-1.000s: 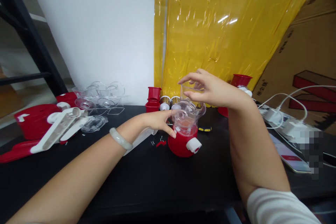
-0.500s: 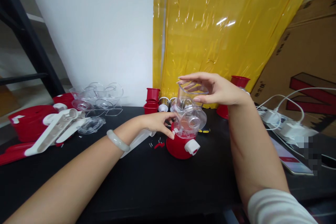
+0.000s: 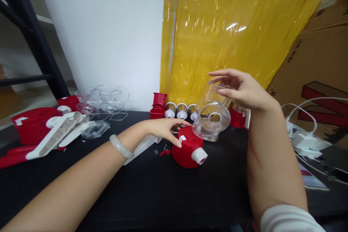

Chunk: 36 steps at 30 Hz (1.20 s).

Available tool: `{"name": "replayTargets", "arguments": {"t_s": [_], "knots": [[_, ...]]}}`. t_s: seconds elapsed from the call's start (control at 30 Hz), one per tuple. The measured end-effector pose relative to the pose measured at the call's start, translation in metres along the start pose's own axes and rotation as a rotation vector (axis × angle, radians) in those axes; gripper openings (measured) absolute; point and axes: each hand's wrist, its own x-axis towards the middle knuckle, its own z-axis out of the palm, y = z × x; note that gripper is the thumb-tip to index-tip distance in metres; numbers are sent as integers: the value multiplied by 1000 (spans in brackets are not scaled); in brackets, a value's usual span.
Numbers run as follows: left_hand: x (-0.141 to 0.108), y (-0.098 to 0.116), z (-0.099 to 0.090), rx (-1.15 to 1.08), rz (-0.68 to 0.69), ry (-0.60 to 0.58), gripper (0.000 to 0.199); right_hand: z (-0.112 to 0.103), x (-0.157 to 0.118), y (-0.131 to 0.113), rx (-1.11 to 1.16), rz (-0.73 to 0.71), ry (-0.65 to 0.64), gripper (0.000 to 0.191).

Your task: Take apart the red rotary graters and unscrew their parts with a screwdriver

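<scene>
My left hand [image 3: 167, 130] grips the left side of a round red plastic base [image 3: 187, 152], thumb in front and fingers behind. A white knob [image 3: 199, 156] sticks out of the base's front right. In my right hand [image 3: 239, 87] is a clear plastic housing [image 3: 212, 117], held by its upper tube between thumb and fingers. The housing is in the air, up and to the right of the base, its round opening facing me. It overlaps the base's right edge in view; whether they touch I cannot tell. Small red part [image 3: 165, 152] and thin pins lie left of the base.
Metal grater drums [image 3: 181, 110] stand behind, beside red hoppers [image 3: 158, 105]. At the left are clear housings [image 3: 108, 98], a red base [image 3: 35, 125] and white handles [image 3: 57, 136]. Chargers with cables [image 3: 306, 141] and a phone [image 3: 312, 177] lie at the right.
My right hand has lifted the clear housing off the red base and carried it to the right. My left hand stays on the base. The view has shifted slightly.
</scene>
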Motion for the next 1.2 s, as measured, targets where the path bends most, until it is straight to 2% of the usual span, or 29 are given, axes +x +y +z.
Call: {"name": "replayTargets", "arguments": {"t_s": [0.2, 0.3, 0.4, 0.5, 0.67, 0.87, 0.97, 1.2], "knots": [[-1, 17, 14, 114, 19, 47, 109, 1, 5, 11, -329, 213, 219, 51], [2, 23, 23, 187, 14, 95, 111, 10, 12, 19, -524, 308, 261, 49], [1, 31, 25, 239, 26, 137, 110, 18, 17, 26, -687, 398, 250, 47], [-6, 43, 15, 268, 80, 188, 104, 23, 20, 32, -816, 478, 207, 50], [-35, 70, -18, 220, 147, 346, 89, 28, 21, 38, -952, 583, 113, 56], [-66, 84, -48, 173, 199, 757, 93, 39, 24, 45, -1007, 668, 26, 57], [-70, 85, -54, 168, 199, 948, 98, 46, 25, 51, -1021, 673, -12, 58], [-73, 81, -63, 170, 180, 1283, 97, 56, 27, 60, -1041, 699, -73, 56]]}}
